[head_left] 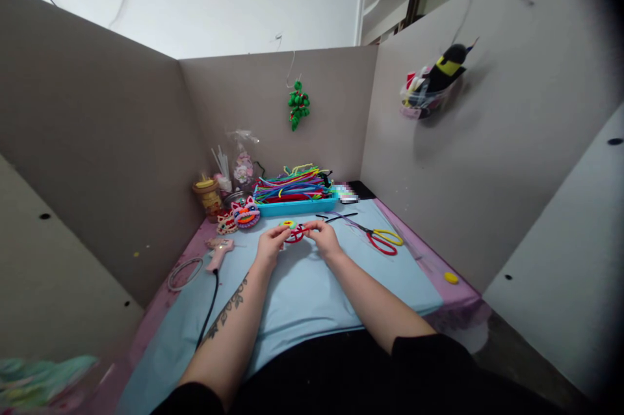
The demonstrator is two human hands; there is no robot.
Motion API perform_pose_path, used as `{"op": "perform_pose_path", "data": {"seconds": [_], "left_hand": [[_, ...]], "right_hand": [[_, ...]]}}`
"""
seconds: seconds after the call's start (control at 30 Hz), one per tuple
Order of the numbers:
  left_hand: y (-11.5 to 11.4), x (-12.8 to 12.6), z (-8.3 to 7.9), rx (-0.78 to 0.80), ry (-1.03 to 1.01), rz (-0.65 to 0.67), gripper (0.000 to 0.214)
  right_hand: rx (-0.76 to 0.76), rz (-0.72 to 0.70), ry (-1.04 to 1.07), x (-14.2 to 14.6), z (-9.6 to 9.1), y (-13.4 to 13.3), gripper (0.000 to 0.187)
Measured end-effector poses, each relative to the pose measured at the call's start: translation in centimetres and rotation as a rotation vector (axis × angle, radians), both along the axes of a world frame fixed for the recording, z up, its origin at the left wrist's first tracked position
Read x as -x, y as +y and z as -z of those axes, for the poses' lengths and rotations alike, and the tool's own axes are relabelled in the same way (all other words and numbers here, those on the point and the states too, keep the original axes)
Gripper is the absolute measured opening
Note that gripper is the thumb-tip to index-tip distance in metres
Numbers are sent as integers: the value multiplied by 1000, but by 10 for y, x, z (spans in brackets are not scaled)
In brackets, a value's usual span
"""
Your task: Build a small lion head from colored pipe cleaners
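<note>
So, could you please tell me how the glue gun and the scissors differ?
The glue gun is pink, while the scissors have one red and one yellow handle. The glue gun trails a black cord; the scissors have none. The glue gun lies left of the left hand, the scissors right of the right hand. Both lie unheld.

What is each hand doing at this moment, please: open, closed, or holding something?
Left hand: closed, fingertips pinching the left side of the red looped pipe-cleaner piece.
Right hand: closed, fingertips pinching the same piece at its right side.
</note>
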State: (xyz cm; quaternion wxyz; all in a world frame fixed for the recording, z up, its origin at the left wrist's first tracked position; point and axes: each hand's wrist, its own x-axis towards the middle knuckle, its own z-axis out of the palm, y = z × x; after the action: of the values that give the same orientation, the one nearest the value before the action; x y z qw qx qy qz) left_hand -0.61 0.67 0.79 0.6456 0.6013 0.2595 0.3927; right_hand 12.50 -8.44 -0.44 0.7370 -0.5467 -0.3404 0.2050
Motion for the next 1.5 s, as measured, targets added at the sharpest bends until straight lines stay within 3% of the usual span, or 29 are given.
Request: {"op": "perform_pose_path", "data": {"seconds": [0.2,0.4,0.6,0.97,1.03,1.13,1.27,1.5], "left_hand": [[-2,-2,2,9,-16,78,38],[-7,1,-1,61,-41,172,41],[-3,-1,1,135,-98,85,42],[-6,-1,-2,191,-158,79,40],[-6,-1,-1,196,-161,73,39],[-7,-2,-1,193,-153,69,38],[-7,-1,-2,211,-157,53,41],[-5,-1,-2,234,-190,20,40]], "right_hand": [[50,-172,234,-3,0,0,27],[55,-200,12,7,-6,-6,30],[75,-194,-94,7,-5,-7,29],[73,-279,-255,9,1,-4,24],[71,-277,-279,8,4,-3,34],[71,-238,-312,10,9,1,52],[69,-148,-390,12,12,2,57],[-37,192,-601,17,-8,-12,26]]}}
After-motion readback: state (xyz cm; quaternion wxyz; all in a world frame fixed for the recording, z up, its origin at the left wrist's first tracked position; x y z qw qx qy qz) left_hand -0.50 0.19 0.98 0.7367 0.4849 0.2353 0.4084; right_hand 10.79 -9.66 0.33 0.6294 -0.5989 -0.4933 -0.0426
